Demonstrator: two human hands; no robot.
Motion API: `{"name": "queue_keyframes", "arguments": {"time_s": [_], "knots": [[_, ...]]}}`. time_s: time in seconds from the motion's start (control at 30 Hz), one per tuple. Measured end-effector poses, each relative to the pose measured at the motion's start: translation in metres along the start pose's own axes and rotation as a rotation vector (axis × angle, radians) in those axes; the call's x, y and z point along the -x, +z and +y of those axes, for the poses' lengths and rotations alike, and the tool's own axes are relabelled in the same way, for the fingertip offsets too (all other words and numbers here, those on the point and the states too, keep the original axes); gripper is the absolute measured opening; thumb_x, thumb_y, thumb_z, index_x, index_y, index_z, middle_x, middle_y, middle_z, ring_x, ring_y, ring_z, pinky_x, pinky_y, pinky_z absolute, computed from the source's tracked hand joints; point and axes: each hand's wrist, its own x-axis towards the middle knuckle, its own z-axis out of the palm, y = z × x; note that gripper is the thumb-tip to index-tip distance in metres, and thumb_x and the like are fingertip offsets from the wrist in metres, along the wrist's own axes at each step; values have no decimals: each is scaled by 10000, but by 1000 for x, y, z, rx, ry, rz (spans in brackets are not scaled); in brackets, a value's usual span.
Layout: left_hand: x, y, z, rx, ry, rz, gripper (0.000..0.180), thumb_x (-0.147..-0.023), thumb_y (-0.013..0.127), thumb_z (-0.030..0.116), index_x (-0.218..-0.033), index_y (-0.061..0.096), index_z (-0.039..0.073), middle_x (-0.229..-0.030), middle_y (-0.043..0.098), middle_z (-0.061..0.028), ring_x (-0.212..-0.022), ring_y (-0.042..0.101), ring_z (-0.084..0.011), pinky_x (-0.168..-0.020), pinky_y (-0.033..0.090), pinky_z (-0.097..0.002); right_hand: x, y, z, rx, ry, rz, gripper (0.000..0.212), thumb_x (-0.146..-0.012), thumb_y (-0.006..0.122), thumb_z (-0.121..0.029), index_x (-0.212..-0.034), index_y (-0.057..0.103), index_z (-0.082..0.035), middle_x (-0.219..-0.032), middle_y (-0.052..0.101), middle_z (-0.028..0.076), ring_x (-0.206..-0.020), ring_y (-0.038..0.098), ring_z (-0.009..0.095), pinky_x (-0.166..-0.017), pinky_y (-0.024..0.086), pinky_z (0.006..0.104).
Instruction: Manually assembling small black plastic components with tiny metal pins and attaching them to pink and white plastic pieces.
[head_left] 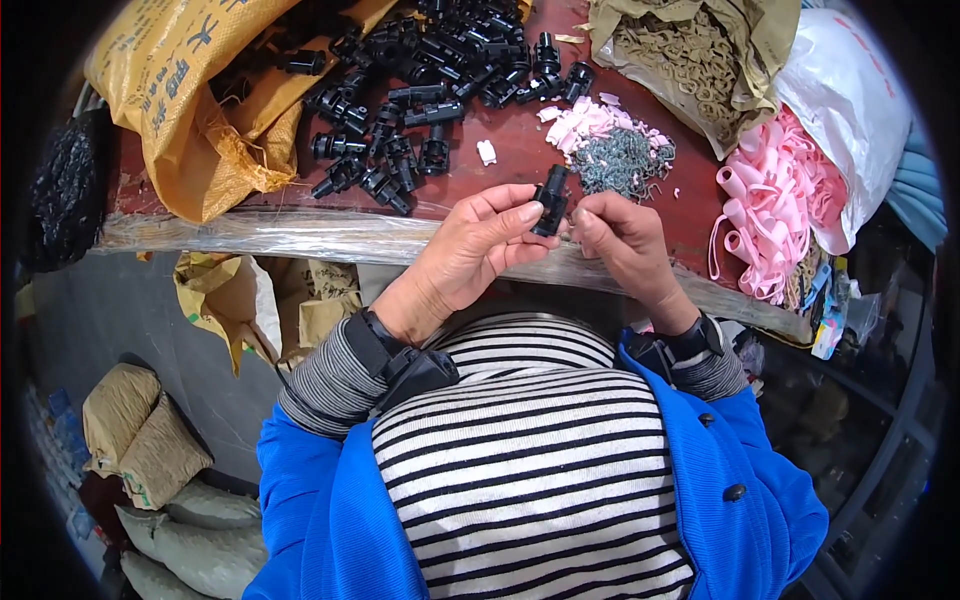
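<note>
Over the table's front edge, my left hand (470, 240) grips a black tubular plastic part (552, 200), held nearly upright between thumb and fingers. My right hand (628, 243) is close against the right side of that part, thumb and forefinger pinched together. Whatever lies in this pinch is too small to make out. Just beyond the hands are a heap of small pink plastic pieces (580, 122) and a pile of fine grey metal bits (622, 165). Many similar black parts (400, 105) lie heaped at the far left of them.
A yellow woven sack (185, 90) slumps at the table's left. Farther right, an opened bag of tan ring-like pieces (680, 60) stands near pink rolled straps (765, 200) spilling from a white bag (850, 100). Plastic film wraps the front edge (300, 235). Sacks (145, 430) rest on the floor.
</note>
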Motion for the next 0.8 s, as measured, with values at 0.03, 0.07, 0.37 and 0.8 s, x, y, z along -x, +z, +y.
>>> {"name": "queue_keyframes", "arguments": {"time_s": [0.03,0.07,0.37,0.8], "knots": [[0,0,0,4,22,20,235,-808,546,88,-1012,501,-19,-909,585,-100,-772,606,-180,-660,518,-229,1,-1,2,-193,101,10,125,-838,509,-123,-862,536,-4,-696,543,16,-554,467,55,-504,380,174],[-1,-1,0,10,42,42,229,-807,547,87,-1007,502,-15,-906,585,-97,-777,605,-179,-663,518,-231,1,-2,3,-387,204,18,132,-841,511,-132,-859,534,-4,-689,541,17,-551,463,51,-502,378,172],[-2,3,1,-46,5,109,237,-798,562,90,-1003,503,-12,-917,581,-87,-806,597,-173,-709,509,-237,-3,2,-6,-622,276,49,142,-846,514,-156,-851,522,-14,-678,531,13,-541,457,48,-496,375,171],[-2,-5,-2,14,157,-72,254,-825,515,89,-1049,486,-27,-1013,556,-121,-924,561,-181,-826,472,-290,-7,12,-13,-276,89,106,126,-857,491,-142,-837,491,-18,-699,462,-21,-613,386,28,-554,327,164]]}}
